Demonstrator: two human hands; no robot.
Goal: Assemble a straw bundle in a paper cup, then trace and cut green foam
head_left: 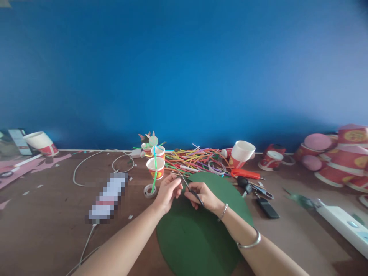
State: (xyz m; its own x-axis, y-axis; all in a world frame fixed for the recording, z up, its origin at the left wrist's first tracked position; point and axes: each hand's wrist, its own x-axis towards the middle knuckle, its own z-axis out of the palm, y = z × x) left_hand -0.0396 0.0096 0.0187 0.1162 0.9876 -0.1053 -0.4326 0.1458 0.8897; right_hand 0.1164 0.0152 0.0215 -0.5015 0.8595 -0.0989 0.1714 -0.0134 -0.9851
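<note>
Black-handled scissors (pixel 196 195) are held in my right hand (pixel 202 194), their blades pointing up and left toward my other hand. My left hand (pixel 169 190) is closed in a pinch near the blade tips; whatever lies between its fingers is too small to make out. Both hands are above a large green sheet (pixel 201 237) on the brown table. Just behind my left hand stands a red and white paper cup (pixel 155 168) with a green straw (pixel 155 174) against it, and a tape roll (pixel 150 191) lies beside it.
Behind my hands lie many coloured sticks (pixel 192 159). A phone (pixel 107 199) with a cable is at the left. To the right are an orange tool (pixel 247 173), keys (pixel 244 184), a paper cup (pixel 242 153), a power strip (pixel 342 226) and stacked red cups (pixel 347 165).
</note>
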